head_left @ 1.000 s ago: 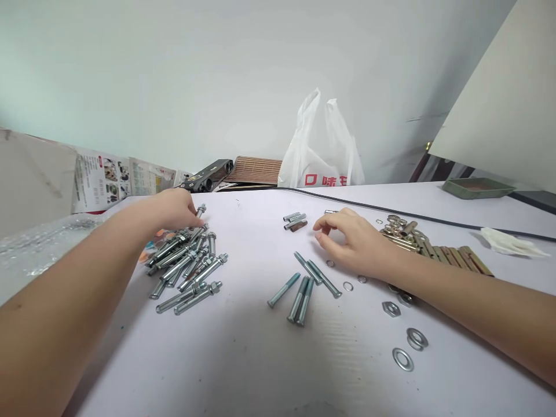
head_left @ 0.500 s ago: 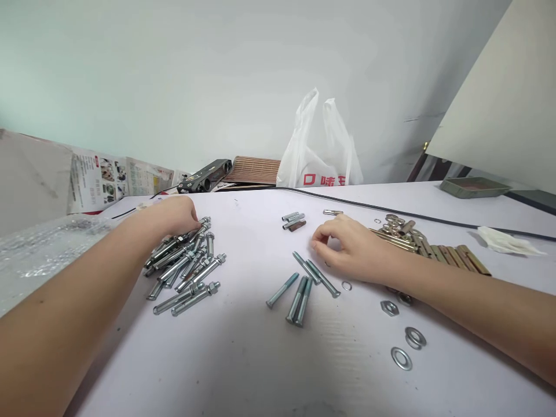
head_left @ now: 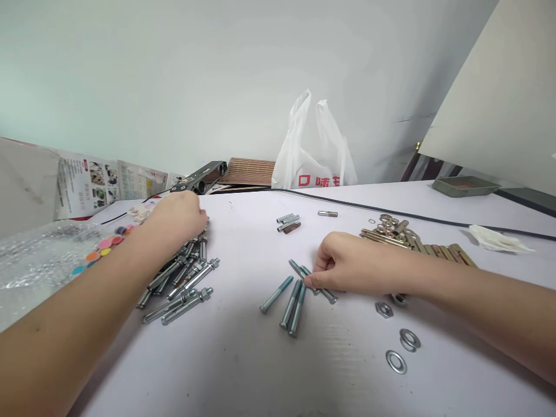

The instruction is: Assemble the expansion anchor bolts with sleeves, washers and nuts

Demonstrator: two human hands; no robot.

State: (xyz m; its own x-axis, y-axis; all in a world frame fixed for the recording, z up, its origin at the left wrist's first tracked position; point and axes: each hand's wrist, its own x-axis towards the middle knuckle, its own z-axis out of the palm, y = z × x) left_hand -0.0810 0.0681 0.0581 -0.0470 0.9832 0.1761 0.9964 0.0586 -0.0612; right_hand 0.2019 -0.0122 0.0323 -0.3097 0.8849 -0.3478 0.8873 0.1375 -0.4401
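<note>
My left hand (head_left: 179, 213) is curled, fingers down, at the far end of a pile of silver expansion bolts (head_left: 185, 278) with nuts on their ends. A bolt end shows beside its closed fingertips, which are partly hidden. At the middle of the table, my right hand (head_left: 343, 263) pinches thumb and finger at the upper tip of a loose tapered-head bolt (head_left: 297, 313). Several like it lie around, one bolt (head_left: 277, 295) just to the left. Two more lie partly under the right hand.
Small metal sleeves (head_left: 289, 223) lie beyond the bolts. To the right are brass-coloured sleeves (head_left: 441, 252), a nut (head_left: 384, 310) and washers (head_left: 396, 362). A black cable (head_left: 369, 205) crosses behind, near a white plastic bag (head_left: 313, 156) and a green tray (head_left: 465, 185). Clear plastic wrap (head_left: 35, 260) lies left.
My right hand has come nearer and left, down to the loose bolts, and one bolt has shifted slightly. My left hand stays over the pile, now covering more of its far end.
</note>
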